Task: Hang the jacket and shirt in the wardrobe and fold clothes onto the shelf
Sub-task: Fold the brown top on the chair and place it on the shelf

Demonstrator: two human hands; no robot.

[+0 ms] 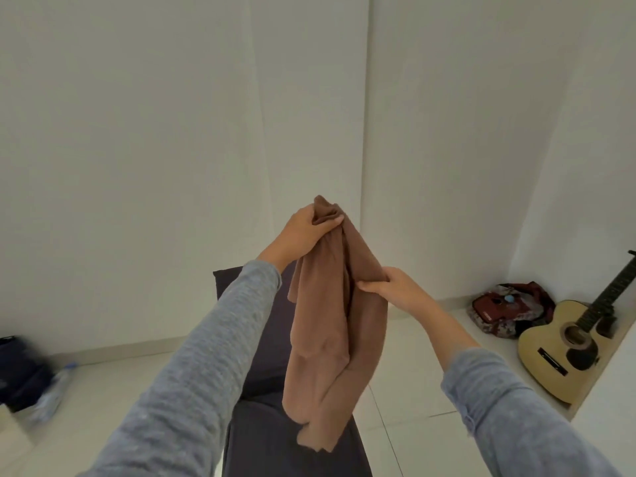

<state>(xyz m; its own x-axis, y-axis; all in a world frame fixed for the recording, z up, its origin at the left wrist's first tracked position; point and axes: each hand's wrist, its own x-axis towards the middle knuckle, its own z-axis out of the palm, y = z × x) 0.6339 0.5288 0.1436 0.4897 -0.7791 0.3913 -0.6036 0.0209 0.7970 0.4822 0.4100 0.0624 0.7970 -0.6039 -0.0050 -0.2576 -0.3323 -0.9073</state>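
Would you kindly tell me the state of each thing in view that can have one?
Garment: lifted, hanging bunched, not folded.
Left hand: grips the garment's top.
Right hand: pinches its side, lower down.
Guitar: upright, leaning against the wall.
Red bag: slumped on the floor.
Bottle: on the floor, blurred.

An acoustic guitar with a pale wooden body leans against the white wall in the right corner, its dark neck angled up and to the right. Just to its left, a red patterned bag slumps on the pale tiled floor. A long dark navy cushion runs down the middle. At the far left a blurred plastic bottle lies beside a dark bag
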